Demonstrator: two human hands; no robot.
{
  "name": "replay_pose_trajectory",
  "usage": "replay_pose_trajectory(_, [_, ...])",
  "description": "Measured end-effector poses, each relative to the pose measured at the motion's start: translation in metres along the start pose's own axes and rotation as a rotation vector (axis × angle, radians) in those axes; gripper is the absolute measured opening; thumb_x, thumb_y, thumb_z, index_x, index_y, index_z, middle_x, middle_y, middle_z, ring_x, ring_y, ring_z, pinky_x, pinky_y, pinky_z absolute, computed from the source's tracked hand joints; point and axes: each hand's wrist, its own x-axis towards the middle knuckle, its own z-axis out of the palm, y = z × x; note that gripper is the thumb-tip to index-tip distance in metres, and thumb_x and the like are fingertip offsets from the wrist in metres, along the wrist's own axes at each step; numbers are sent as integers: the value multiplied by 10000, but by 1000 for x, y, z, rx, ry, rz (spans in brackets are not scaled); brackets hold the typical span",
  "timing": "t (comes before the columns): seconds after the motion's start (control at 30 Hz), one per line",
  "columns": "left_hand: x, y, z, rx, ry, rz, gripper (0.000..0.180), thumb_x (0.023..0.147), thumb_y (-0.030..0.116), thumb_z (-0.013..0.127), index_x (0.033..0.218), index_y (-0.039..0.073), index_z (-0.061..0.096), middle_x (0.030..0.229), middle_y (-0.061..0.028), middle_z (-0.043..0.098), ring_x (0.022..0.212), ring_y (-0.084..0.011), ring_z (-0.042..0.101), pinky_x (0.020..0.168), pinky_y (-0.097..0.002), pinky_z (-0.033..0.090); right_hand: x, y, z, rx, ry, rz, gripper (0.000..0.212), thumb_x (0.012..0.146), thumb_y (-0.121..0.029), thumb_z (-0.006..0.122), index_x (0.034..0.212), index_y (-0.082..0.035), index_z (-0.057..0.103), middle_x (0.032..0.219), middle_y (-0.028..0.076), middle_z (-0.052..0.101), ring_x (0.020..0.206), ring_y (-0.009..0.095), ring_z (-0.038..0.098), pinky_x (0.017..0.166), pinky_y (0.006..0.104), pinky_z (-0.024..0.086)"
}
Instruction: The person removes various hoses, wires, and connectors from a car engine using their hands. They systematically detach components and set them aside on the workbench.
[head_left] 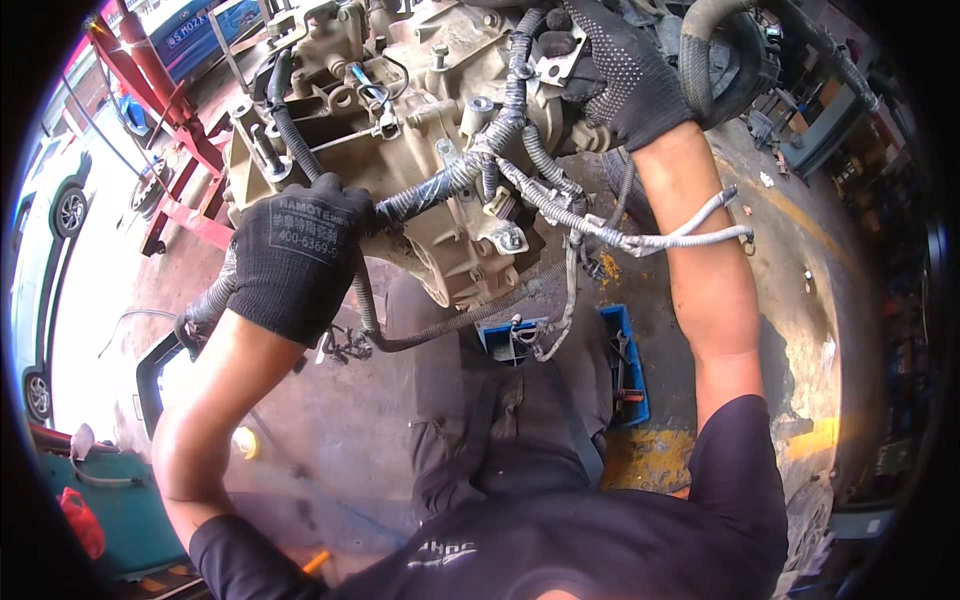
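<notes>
A greyish metal gearbox casing [365,160], dusty and part of a larger power unit, fills the upper middle. Across its front runs a thick taped wiring harness [430,190] with several corrugated branches. My left hand [295,255], in a black knit glove, is closed around the harness's left end. At the upper right, my right hand [640,90], in a black dotted glove, reaches in beside a small metal bracket [557,68] with a black part on it. Its fingers are curled, and what they grip is hidden. Loose grey harness ends [690,238] hang in front of my right forearm.
A blue tool tray [628,370] sits on the floor beside my legs. Red steel stand legs [190,150] rise at the left, with a parked car [50,240] beyond. A thick ribbed hose [697,60] curves at the upper right. A green cabinet [130,520] stands lower left.
</notes>
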Motion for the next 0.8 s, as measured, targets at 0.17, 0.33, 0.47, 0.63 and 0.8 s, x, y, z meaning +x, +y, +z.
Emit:
replay_pose_trajectory(0.17, [21,0,-2,165,-37,7,70,830,172,604,786,148,653,780,-67,623,757,-250,658,635,-390,512,8,1,-9,30,-89,23,396,888,-147,600,1253,-23,511,751,81,603,621,204,585,588,333,489])
replay_pose_trajectory(0.33, [50,-10,-9,514,-199,81,100,797,189,617,740,197,699,753,-46,660,706,-224,662,582,-365,485,11,-4,-15,79,-149,25,357,901,-176,600,1217,-21,541,727,66,599,603,181,576,582,328,485])
replay_pose_trajectory(0.47, [56,-35,-29,644,36,166,100,741,245,655,661,190,678,652,-45,624,644,-200,642,570,-323,465,14,-18,-13,91,-177,-13,331,911,-198,600,1188,-20,566,707,53,595,588,162,568,577,324,481])
replay_pose_trajectory(0.63, [38,46,-77,-20,-332,280,266,771,169,720,1028,113,681,798,-72,659,788,-199,665,735,-339,523,-19,-23,3,-56,-30,-153,309,924,-227,600,1153,-19,596,683,37,591,569,139,559,571,319,477])
replay_pose_trajectory(0.8, [45,78,-47,-684,-1,368,363,709,-39,563,1052,39,651,800,-186,635,794,-368,641,739,-439,522,-48,-29,3,198,-61,213,404,930,-366,597,1053,18,617,735,69,609,625,165,581,636,334,484])
